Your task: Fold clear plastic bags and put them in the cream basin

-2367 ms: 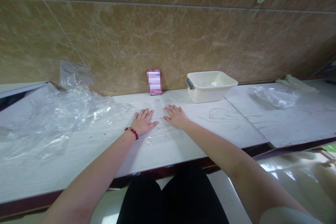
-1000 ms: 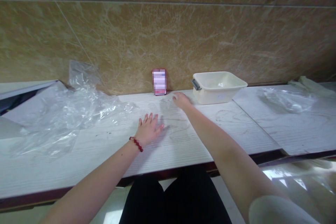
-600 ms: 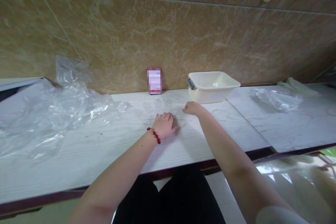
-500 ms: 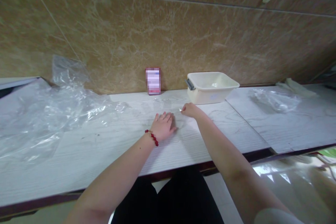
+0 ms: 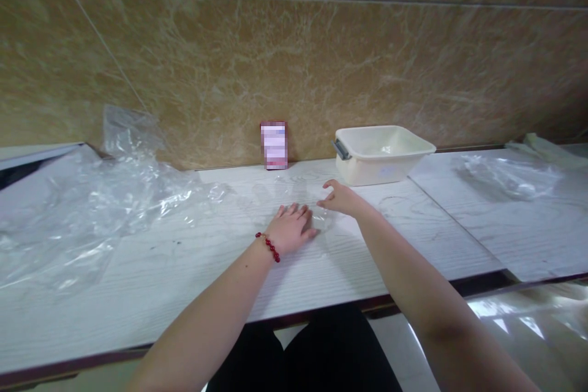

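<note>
My left hand [image 5: 290, 229], with a red bead bracelet [image 5: 270, 247] on the wrist, lies flat with fingers spread on a thin clear plastic sheet or bag [image 5: 321, 218]. This film lies on the white wood-grain table [image 5: 220, 282], and its outline is hard to make out. Just to the right, my right hand [image 5: 343, 199] is over the film's right side. Its thumb and forefinger are apart, with nothing visible between them; the other fingers are partly hidden. A cream plastic bin [image 5: 372, 170] with a grey handle stands behind my right hand.
A phone [image 5: 275, 146] with a blurred screen leans upright against the brown marbled wall [image 5: 220, 67]. Crumpled clear plastic bags [image 5: 138, 196] spread over the table's left side. More clear plastic [image 5: 509, 177] and a pale cloth-like thing [image 5: 546, 148] lie at the right.
My right hand has opened from a pinch on a small white corner, which no longer shows between its fingers. The left hand stays flat. The whole view has shifted slightly.
</note>
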The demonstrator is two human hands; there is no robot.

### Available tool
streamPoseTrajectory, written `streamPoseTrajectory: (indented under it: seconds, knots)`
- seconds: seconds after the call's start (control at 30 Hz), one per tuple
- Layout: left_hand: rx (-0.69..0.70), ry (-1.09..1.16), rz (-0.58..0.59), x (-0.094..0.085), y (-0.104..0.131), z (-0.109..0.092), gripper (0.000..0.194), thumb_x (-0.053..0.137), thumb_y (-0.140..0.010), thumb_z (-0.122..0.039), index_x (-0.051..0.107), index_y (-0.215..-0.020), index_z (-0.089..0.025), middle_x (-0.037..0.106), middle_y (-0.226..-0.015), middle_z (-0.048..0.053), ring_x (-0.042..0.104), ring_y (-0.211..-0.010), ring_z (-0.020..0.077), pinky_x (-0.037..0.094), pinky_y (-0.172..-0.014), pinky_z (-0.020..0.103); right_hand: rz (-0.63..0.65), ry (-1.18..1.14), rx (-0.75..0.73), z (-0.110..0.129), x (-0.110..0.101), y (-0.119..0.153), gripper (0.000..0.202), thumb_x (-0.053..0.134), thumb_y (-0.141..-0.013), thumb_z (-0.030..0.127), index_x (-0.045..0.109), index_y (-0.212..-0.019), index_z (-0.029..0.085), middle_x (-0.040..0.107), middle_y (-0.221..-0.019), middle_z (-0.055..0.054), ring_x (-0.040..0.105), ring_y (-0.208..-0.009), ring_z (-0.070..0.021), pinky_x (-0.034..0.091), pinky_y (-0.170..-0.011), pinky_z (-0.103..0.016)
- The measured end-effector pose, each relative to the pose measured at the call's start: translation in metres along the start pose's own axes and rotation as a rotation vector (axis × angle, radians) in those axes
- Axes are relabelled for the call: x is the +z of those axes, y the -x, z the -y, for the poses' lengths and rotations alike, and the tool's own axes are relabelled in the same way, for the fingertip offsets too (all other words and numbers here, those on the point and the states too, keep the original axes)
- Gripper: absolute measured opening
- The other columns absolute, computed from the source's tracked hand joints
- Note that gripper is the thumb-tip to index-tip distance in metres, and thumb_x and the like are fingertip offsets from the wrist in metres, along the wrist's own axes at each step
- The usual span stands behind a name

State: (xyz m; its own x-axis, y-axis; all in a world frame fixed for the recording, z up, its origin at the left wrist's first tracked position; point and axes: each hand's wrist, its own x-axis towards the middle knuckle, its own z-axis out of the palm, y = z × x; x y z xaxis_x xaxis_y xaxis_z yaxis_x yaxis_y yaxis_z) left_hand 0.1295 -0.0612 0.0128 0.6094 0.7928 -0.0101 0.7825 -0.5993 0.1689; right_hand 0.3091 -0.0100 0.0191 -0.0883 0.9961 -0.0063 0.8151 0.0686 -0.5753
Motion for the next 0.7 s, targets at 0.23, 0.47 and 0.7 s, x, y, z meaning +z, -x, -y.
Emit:
streamPoseTrajectory:
  seconds: [0.23,0.47,0.7]
  knots:
    - [-0.163,0.165,-0.289,-0.007,-0.009,0.011,0.035,0.035,-0.081,-0.026,0.047,-0.112,-0.012,0.057,-0.102,0.010,0.053,-0.094,0.0175,0.039,-0.084,0.030,0.065,-0.084,-0.251,0.009,0.000,0.011,0.047,0.058,-0.061,0.013,0.040,-0.105,0.019,0.061,-0.068,0.002,0.055,-0.062,-0.0084,0.039,-0.058,-0.017]
    - [-0.202,0.268,-0.301,-0.003,-0.013,0.019,0.040,0.048,-0.072,-0.017,0.048,-0.112,-0.017,0.059,-0.089,0.006,0.056,-0.078,0.0144,0.043,-0.073,0.026,0.103,-0.072,-0.326,0.017,-0.005,0.017,0.040,0.054,-0.062,0.010,0.041,-0.099,0.018,0.060,-0.068,0.002,0.054,-0.063,-0.0082,0.038,-0.059,-0.017]
    - [-0.166,0.249,-0.292,0.001,-0.016,0.018,0.036,0.050,-0.069,-0.015,0.054,-0.105,-0.015,0.057,-0.092,0.007,0.056,-0.081,0.0151,0.043,-0.075,0.025,0.111,0.235,-0.258,0.014,-0.004,0.016,0.041,0.063,-0.059,0.023,0.050,-0.097,0.015,0.058,-0.089,-0.007,0.054,-0.072,-0.0131,0.038,-0.061,-0.021]
